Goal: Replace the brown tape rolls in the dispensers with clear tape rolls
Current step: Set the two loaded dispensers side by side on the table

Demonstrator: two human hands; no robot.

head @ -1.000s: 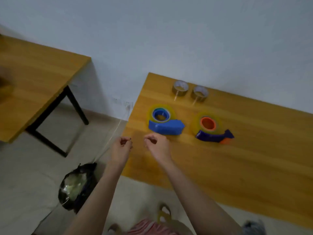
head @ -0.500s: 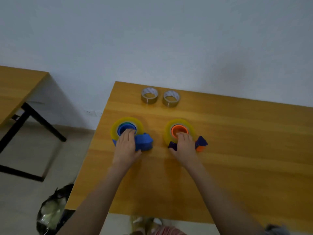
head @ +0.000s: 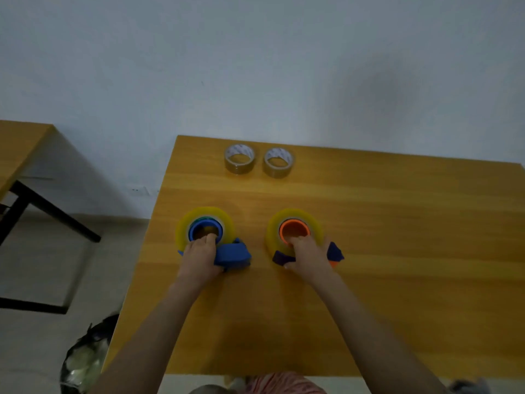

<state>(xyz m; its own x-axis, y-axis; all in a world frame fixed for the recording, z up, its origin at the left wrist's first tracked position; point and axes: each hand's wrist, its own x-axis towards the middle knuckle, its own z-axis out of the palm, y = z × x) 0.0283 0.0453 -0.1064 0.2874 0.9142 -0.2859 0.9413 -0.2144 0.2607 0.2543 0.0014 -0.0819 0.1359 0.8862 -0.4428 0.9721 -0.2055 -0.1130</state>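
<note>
Two dispensers lie flat on the wooden table (head: 397, 251). The blue dispenser (head: 231, 253) carries a clear yellowish roll (head: 184, 228) around a blue hub. The dark blue and orange dispenser (head: 335, 251) carries another clear roll (head: 314, 223) around an orange hub. My left hand (head: 200, 258) grips the blue dispenser, fingertips at the hub's near rim. My right hand (head: 308, 255) grips the orange-hubbed one the same way and hides most of its body. Two brown tape rolls (head: 239, 159) (head: 278, 162) lie flat side by side near the table's far edge.
A white wall rises right behind the table. A second wooden table (head: 17, 149) with black legs stands to the left across a floor gap. A black bag (head: 85, 359) of waste sits on the floor by the near left corner.
Both hands left the table's near left edge and moved onto the dispensers, left on the blue one, right on the orange-hubbed one. The view swung right and centred on the table.
</note>
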